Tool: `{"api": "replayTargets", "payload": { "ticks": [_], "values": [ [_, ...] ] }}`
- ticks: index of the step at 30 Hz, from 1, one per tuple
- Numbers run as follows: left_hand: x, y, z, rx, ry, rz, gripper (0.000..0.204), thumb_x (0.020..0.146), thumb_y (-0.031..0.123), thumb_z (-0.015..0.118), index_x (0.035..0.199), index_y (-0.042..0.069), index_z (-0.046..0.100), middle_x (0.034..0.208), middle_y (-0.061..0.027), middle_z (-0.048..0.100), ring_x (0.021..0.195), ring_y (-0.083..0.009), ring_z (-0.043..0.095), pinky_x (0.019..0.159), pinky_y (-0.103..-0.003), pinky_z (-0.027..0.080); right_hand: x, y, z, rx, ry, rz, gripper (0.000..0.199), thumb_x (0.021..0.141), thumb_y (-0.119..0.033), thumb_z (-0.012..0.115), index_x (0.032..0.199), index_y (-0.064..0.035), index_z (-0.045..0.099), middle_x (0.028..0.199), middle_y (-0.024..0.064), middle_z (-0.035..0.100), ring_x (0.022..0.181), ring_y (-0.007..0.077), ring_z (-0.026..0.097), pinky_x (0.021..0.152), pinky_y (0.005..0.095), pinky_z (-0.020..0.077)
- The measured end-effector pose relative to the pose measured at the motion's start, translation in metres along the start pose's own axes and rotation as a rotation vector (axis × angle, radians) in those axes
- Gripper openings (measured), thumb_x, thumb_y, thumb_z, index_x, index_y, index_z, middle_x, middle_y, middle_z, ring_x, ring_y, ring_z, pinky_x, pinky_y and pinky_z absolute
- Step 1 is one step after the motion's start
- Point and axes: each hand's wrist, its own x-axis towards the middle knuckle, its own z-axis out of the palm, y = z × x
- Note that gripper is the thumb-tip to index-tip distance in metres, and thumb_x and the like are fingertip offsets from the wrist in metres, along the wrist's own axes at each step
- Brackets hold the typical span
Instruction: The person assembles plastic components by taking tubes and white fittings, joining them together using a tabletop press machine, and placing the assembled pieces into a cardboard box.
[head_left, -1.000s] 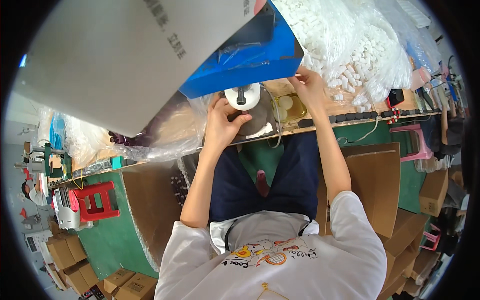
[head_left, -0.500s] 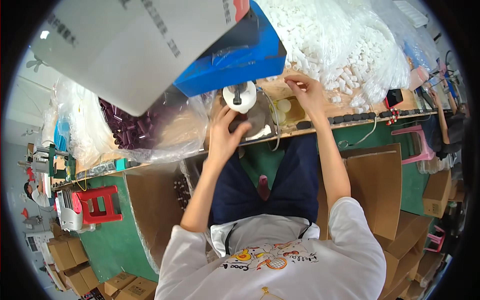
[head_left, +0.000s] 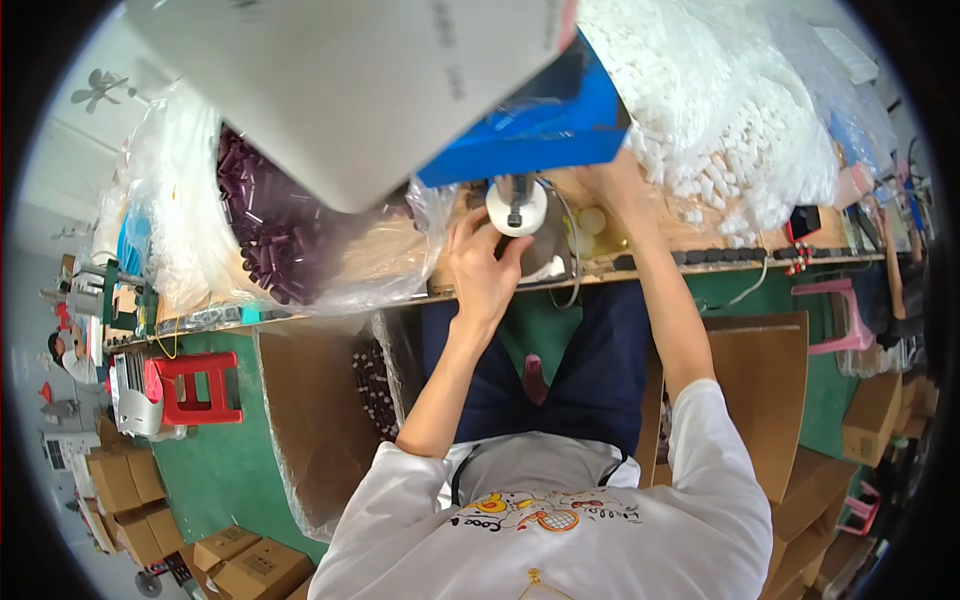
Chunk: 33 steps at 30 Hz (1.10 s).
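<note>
My left hand (head_left: 480,268) is at the bench edge, just below a white round machine part (head_left: 516,208) with a dark rod in its middle. Its thumb and fingers are closed around a small dark piece (head_left: 502,246), mostly hidden by the fingers. My right hand (head_left: 617,190) reaches over the bench by the right corner of a blue bin (head_left: 540,140). Motion smears that hand, so its fingers cannot be made out. White short tubes (head_left: 715,185) lie heaped in clear plastic beyond it. Dark purple tubes (head_left: 270,225) are piled in a clear bag to the left.
A large pale panel (head_left: 340,90) hangs over the bench, hiding part of it. Yellowish round pieces (head_left: 595,225) lie beside the machine near a cable. Open cardboard boxes (head_left: 755,400) flank my legs. A red stool (head_left: 200,388) stands at the left.
The left hand's thumb and fingers have closed together below the white machine part, round a dark piece. My right hand, which was in clear view, is now blurred near the blue bin's corner.
</note>
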Motion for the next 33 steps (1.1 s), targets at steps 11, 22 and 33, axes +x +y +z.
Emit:
{"api": "replayTargets", "payload": {
  "ticks": [11,22,33],
  "values": [
    [-0.005,0.028,-0.098,0.105,-0.556,-0.319,0.027,0.081,0.028,0.079,0.100,0.009,0.077,0.084,-0.0150,0.072,0.082,-0.0355,0.070,0.072,-0.043,0.053,-0.022,0.046,-0.025,-0.100,-0.016,-0.085,0.028,0.084,-0.001,0.061,0.111,-0.0065,0.066,0.102,0.0221,0.066,0.090,0.0424,0.067,0.074,0.0506,0.0543],
    [0.072,-0.158,-0.227,0.418,0.148,-0.046,0.055,0.091,0.033,0.075,0.139,0.011,0.060,0.133,-0.0179,0.063,0.122,-0.0364,0.060,0.103,-0.044,0.046,-0.065,0.091,-0.064,-0.142,0.034,-0.111,0.023,0.086,0.005,0.059,0.106,-0.0026,0.067,0.103,0.0166,0.061,0.088,0.0400,0.066,0.072,0.0477,0.0519],
    [0.104,-0.171,-0.141,0.595,0.273,-0.149,0.056,0.086,0.052,0.071,0.134,0.023,0.064,0.132,-0.0129,0.058,0.124,-0.0397,0.050,0.099,-0.051,0.048,-0.079,0.045,-0.079,0.151,0.166,0.082,0.017,0.092,0.003,0.058,0.106,-0.0019,0.066,0.103,0.0135,0.065,0.086,0.0349,0.067,0.073,0.0391,0.0527]
  ]
}}
